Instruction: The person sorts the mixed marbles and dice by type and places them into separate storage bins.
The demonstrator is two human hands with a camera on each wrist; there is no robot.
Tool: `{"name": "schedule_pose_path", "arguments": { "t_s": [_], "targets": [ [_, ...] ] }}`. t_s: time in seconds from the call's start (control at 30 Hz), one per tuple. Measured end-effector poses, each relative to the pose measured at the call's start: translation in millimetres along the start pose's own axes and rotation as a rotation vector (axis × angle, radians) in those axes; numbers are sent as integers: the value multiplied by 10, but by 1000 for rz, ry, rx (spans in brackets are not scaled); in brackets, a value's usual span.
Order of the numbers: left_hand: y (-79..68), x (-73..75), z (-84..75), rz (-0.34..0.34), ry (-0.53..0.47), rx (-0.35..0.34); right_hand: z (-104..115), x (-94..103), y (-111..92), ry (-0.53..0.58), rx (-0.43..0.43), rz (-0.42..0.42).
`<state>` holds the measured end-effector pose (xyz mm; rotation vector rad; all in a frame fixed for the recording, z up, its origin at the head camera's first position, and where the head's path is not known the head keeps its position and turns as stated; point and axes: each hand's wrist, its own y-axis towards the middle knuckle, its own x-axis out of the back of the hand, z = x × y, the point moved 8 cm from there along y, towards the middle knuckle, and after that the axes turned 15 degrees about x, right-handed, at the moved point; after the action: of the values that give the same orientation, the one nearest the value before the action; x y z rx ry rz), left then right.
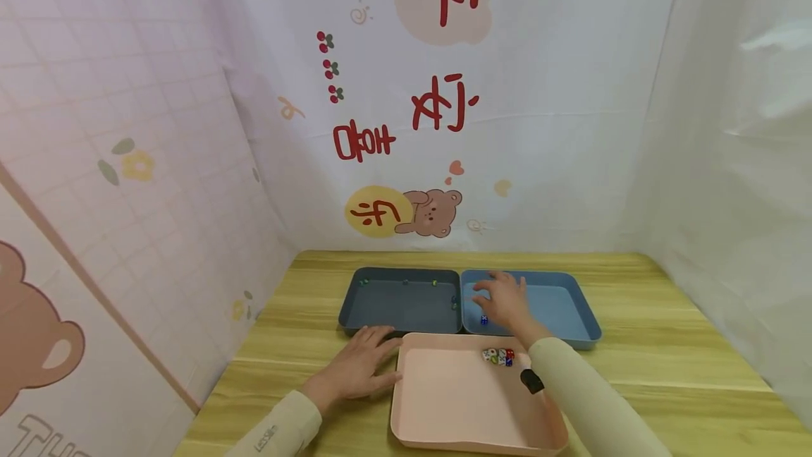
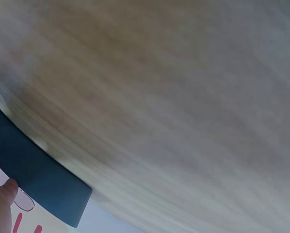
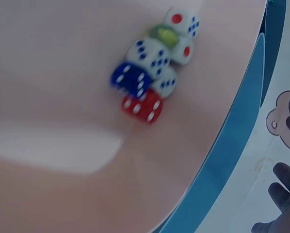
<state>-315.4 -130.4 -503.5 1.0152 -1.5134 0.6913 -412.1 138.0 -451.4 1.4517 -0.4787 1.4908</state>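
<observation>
Dice (image 3: 152,60) inside pink tray (image 1: 469,400)

Head view, upper centre: red 平, 安, 喜, 乐 ran sideways on white backdrop (image 1: 558,55) | lower left: cut-off "TH" stood on side cloth (image 1: 127,245) | bottom, left of centre: tiny lettering, perhaps "LesSlim", marked left sleeve (image 1: 288,420) | right wrist view, top: single red pips showed on two white dice (image 3: 184,24)

Three trays (image 1: 463,400), four white dice (image 3: 148,54), two blue dice (image 1: 484,319), one red die (image 3: 143,106)
</observation>
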Motion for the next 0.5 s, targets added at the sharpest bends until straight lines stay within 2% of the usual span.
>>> {"name": "schedule_pose_path", "arguments": {
  "t_s": [0.23,0.5],
  "targets": [
    [7,-4,14,6,13,-1,-30,54,-107,-16,44,-5],
    [8,10,-7,-18,14,-17,-110,62,-251,-1,64,-16]
  ]
}}
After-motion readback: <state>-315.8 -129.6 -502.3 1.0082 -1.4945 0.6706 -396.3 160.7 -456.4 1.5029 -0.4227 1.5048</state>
